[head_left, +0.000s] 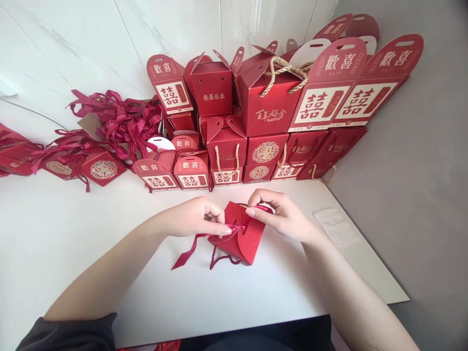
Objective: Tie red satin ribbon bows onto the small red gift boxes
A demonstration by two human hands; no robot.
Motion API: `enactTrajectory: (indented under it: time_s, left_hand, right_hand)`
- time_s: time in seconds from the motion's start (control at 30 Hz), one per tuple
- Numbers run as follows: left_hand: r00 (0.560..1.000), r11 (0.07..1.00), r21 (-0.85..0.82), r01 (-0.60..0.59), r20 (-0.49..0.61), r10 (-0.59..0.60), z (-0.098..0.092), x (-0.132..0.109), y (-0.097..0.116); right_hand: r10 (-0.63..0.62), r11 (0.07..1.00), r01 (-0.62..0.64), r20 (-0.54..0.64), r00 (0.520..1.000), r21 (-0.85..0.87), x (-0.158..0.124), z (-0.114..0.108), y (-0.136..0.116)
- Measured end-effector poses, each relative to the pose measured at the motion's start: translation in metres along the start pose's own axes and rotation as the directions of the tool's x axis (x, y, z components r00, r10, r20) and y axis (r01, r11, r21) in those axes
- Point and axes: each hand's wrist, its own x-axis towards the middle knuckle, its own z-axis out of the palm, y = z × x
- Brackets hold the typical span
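A small red gift box [252, 241] with curved top flaps stands on the white table in front of me. A dark red ribbon [188, 254] runs across its top, through the slots in the flaps. My left hand [201, 217] pinches the ribbon between thumb and forefinger at the box's left side, and a loose tail hangs down to the left. On the other side, my right hand [280, 214] pinches the ribbon above the box's right corner. A dark red cord handle [223, 258] droops from the box's near side.
Stacked red gift boxes [265, 114] with printed characters line the back, some with gold rope handles. At the back left lies a heap of boxes with dark red ribbons [120, 119]. A grey wall [409, 170] bounds the white table [153, 302] on the right.
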Motion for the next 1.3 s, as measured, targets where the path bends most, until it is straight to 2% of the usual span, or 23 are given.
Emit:
enactTrajectory:
  time_s: [0.07, 0.13, 0.2, 0.27, 0.33, 0.43, 0.5, 0.57, 0.67, 0.9, 1.07, 1.17, 1.23, 1.3]
  left_hand:
    - [0.999, 1.0, 0.029, 0.0, -0.033, 0.001, 0.001, -0.002, 0.002]
    - [0.989, 0.995, 0.098, -0.018, -0.142, 0.031, 0.002, -0.007, 0.005]
    - [0.951, 0.981, 0.194, -0.029, -0.298, 0.087, 0.003, -0.013, 0.009]
    - [0.914, 0.969, 0.246, -0.019, -0.389, 0.117, 0.003, -0.018, 0.012]
    - [0.923, 0.975, 0.224, -0.006, -0.374, 0.092, 0.001, -0.021, 0.014]
    - [0.967, 0.986, 0.163, 0.027, -0.253, 0.016, 0.0, -0.02, 0.012]
    - [0.978, 0.988, 0.137, 0.074, -0.203, -0.046, -0.001, -0.016, 0.008]
    - [0.974, 0.985, 0.132, 0.115, -0.209, -0.085, -0.001, -0.011, 0.005]
    - [0.965, 0.982, 0.154, 0.107, -0.252, -0.066, -0.002, -0.006, 0.001]
    - [0.989, 0.982, 0.182, 0.059, -0.145, -0.032, -0.012, -0.001, -0.003]
    - [0.994, 0.984, 0.167, 0.058, -0.104, -0.041, -0.017, 0.001, -0.006]
    - [0.993, 0.987, 0.14, 0.079, -0.101, -0.066, -0.018, 0.001, -0.006]
    - [0.989, 0.984, 0.143, 0.107, -0.12, -0.09, -0.018, -0.001, -0.006]
    - [0.981, 0.981, 0.155, 0.12, -0.171, -0.093, -0.018, -0.002, -0.005]
  right_hand:
    - [0.078, 0.995, -0.078, 0.012, 0.997, 0.066, -0.001, 0.002, 0.001]
    - [0.138, 0.98, -0.142, 0.038, 0.99, 0.139, -0.002, 0.003, 0.001]
    - [0.148, 0.965, -0.156, 0.053, 0.988, 0.209, -0.004, 0.002, 0.0]
    - [0.125, 0.953, -0.137, 0.06, 0.99, 0.269, -0.004, 0.0, 0.0]
    - [0.116, 0.939, -0.138, 0.09, 0.989, 0.316, -0.004, -0.001, 0.0]
    - [0.135, 0.926, -0.174, 0.136, 0.981, 0.334, -0.002, -0.002, 0.002]
    - [0.165, 0.92, -0.209, 0.158, 0.974, 0.331, -0.001, -0.003, 0.003]
    - [0.201, 0.914, -0.25, 0.18, 0.963, 0.32, 0.0, -0.003, 0.004]
    - [0.238, 0.912, -0.284, 0.18, 0.954, 0.297, 0.0, -0.002, 0.005]
    - [0.15, 0.97, -0.158, 0.058, 0.987, 0.183, 0.004, -0.004, 0.015]
    - [0.166, 0.976, -0.175, 0.085, 0.983, 0.126, 0.007, -0.01, 0.025]
    - [0.239, 0.955, -0.258, 0.133, 0.962, 0.15, 0.007, -0.011, 0.026]
    - [0.279, 0.936, -0.305, 0.16, 0.947, 0.177, 0.007, -0.011, 0.024]
    - [0.275, 0.935, -0.302, 0.156, 0.949, 0.187, 0.006, -0.008, 0.022]
